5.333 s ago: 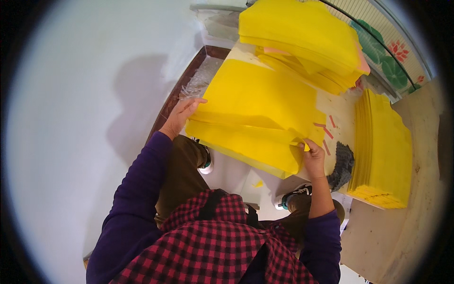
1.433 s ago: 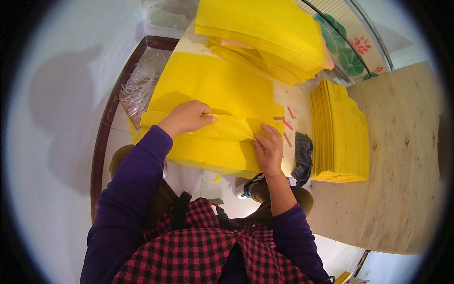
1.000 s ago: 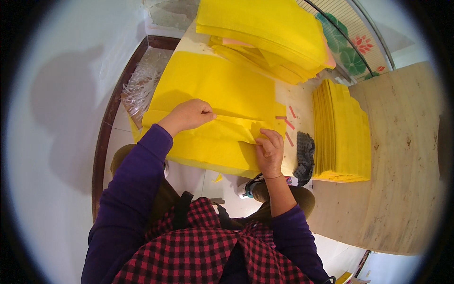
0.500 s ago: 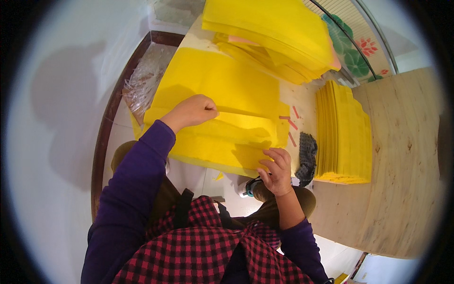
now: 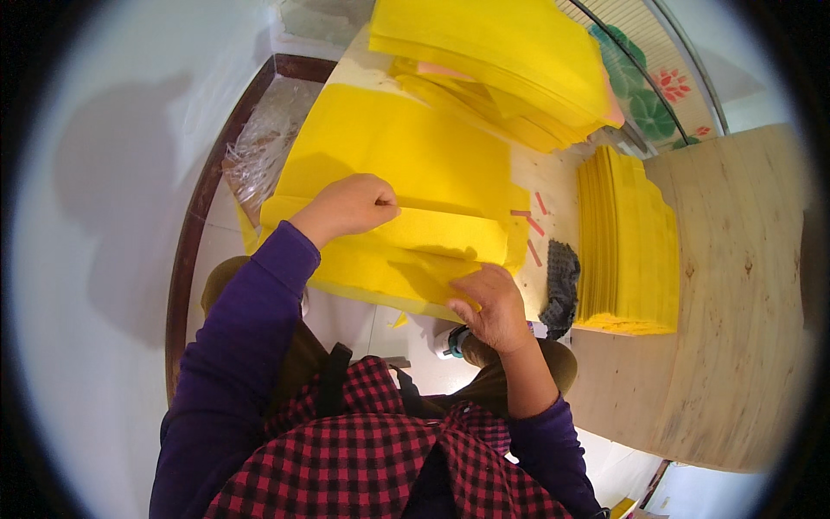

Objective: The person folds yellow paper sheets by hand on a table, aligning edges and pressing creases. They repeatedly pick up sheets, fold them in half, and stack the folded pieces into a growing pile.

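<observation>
A yellow felt-like fabric sheet [image 5: 402,130] lies on the table, with a folded strip [image 5: 432,229] running across its near part. My left hand [image 5: 354,206] is closed at the left part of this strip, its fingertips pinching the folded edge. Over the sheet's near right corner is my right hand [image 5: 494,303], fingers stretched out and thumb apart, with nothing in it. Its shadow falls on the yellow fabric, and I cannot tell whether the fingertips touch the cloth.
A thick pile of yellow sheets [image 5: 493,52] stands at the far side. Another yellow stack [image 5: 627,246] sits at the right, beside a dark grey cloth [image 5: 561,290] and several small red strips [image 5: 534,227]. Clear plastic wrap [image 5: 266,143] lies by the wall; a wooden board [image 5: 735,285] is at far right.
My right hand has moved slightly left and its fingers have drawn closer together over the sheet. The folded strip lifts a little more at its right end. My left hand stays put.
</observation>
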`<act>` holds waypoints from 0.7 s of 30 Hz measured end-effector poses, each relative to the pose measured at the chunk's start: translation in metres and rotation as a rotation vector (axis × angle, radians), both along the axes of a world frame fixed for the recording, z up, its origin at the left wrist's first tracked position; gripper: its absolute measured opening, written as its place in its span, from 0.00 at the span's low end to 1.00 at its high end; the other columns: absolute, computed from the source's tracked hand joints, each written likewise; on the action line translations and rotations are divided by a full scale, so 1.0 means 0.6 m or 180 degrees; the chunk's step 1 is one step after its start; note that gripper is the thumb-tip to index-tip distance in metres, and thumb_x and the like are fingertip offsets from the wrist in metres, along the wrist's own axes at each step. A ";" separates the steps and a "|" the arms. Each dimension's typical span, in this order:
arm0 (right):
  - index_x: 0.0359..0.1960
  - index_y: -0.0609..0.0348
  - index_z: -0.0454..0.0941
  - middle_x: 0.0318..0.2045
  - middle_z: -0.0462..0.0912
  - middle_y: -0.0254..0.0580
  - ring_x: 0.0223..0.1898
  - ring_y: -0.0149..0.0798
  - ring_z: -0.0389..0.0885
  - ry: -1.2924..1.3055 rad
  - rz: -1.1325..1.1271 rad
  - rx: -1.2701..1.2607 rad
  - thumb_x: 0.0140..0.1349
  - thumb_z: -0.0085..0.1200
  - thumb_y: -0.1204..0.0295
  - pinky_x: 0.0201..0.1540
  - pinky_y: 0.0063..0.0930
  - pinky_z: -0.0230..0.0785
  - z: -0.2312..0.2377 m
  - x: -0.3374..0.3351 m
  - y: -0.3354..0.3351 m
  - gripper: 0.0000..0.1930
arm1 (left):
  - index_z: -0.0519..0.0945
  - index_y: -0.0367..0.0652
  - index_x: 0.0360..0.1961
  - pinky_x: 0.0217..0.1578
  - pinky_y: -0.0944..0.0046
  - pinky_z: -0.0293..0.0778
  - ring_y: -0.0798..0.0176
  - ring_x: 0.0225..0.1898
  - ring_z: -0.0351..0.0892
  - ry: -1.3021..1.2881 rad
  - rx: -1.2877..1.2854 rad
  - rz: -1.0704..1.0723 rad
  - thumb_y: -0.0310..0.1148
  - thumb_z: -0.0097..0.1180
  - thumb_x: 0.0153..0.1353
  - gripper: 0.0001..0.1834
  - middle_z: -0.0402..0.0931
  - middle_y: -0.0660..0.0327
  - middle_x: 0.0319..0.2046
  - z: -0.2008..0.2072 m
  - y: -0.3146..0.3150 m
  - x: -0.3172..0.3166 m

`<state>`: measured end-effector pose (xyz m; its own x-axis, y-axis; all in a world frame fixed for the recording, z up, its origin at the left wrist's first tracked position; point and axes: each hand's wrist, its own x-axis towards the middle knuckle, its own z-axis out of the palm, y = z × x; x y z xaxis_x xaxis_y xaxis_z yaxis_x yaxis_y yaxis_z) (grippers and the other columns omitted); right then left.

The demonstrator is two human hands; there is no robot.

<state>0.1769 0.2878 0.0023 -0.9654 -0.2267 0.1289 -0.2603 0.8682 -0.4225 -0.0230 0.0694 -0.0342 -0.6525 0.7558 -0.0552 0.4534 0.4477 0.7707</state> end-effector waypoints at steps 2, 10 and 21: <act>0.36 0.60 0.81 0.35 0.82 0.49 0.39 0.54 0.78 -0.0251 -0.0192 -0.0274 0.49 0.66 0.68 0.52 0.45 0.67 0.000 0.015 -0.002 0.14 | 0.81 0.36 0.28 0.28 0.57 0.71 0.52 0.26 0.78 0.0062 0.0003 0.0008 0.38 0.57 0.56 0.13 0.78 0.50 0.24 0.003 0.000 0.002; 0.47 0.58 0.80 0.58 0.72 0.50 0.60 0.56 0.65 0.0633 -0.1083 0.0385 0.50 0.63 0.72 0.62 0.45 0.59 -0.040 -0.033 0.019 0.20 | 0.80 0.37 0.25 0.27 0.51 0.69 0.46 0.26 0.77 0.0034 0.0175 0.0089 0.39 0.54 0.53 0.14 0.77 0.48 0.22 -0.004 0.004 0.004; 0.39 0.56 0.84 0.50 0.80 0.44 0.55 0.52 0.72 0.0994 -0.0907 0.0271 0.47 0.63 0.78 0.59 0.41 0.64 -0.074 -0.038 0.031 0.14 | 0.80 0.35 0.29 0.28 0.58 0.71 0.53 0.25 0.77 -0.0117 -0.0155 -0.0032 0.37 0.57 0.56 0.13 0.78 0.50 0.23 -0.008 0.005 -0.003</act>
<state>0.1542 0.3062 -0.0420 -0.9085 0.0209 0.4173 -0.1091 0.9523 -0.2851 -0.0250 0.0726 -0.0388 -0.6417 0.7581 -0.1158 0.4298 0.4806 0.7644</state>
